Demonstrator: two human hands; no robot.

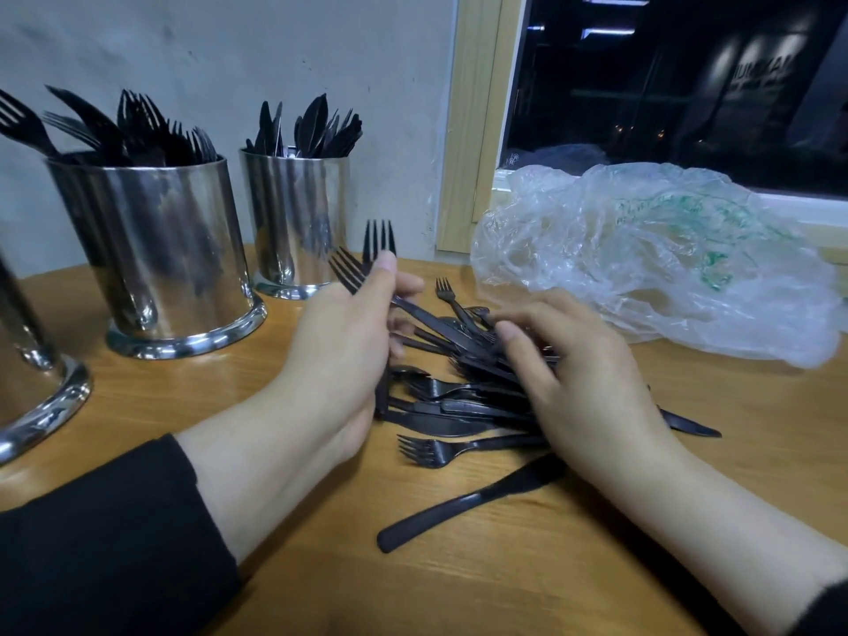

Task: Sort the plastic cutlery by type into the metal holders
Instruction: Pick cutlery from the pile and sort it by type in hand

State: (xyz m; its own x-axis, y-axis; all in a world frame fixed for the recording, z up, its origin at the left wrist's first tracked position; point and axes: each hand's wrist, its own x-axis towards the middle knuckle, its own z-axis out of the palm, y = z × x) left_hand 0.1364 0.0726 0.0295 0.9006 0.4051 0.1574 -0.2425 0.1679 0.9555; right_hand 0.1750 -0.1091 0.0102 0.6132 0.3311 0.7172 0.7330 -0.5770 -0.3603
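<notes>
A pile of black plastic cutlery (463, 397), forks and knives mixed, lies on the wooden table between my hands. My left hand (339, 342) grips two black forks (367, 259), their tines pointing up and away. My right hand (578, 378) rests on the pile, its fingers curled over several pieces. One knife (463, 502) lies apart, nearer to me. At the back left a metal holder (165, 250) stands full of forks. Right of it a second metal holder (298, 222) contains knives.
A third metal holder (32, 383) is cut off by the left edge. A crumpled clear plastic bag (665, 254) lies at the back right under a dark window. A grey wall runs behind the holders.
</notes>
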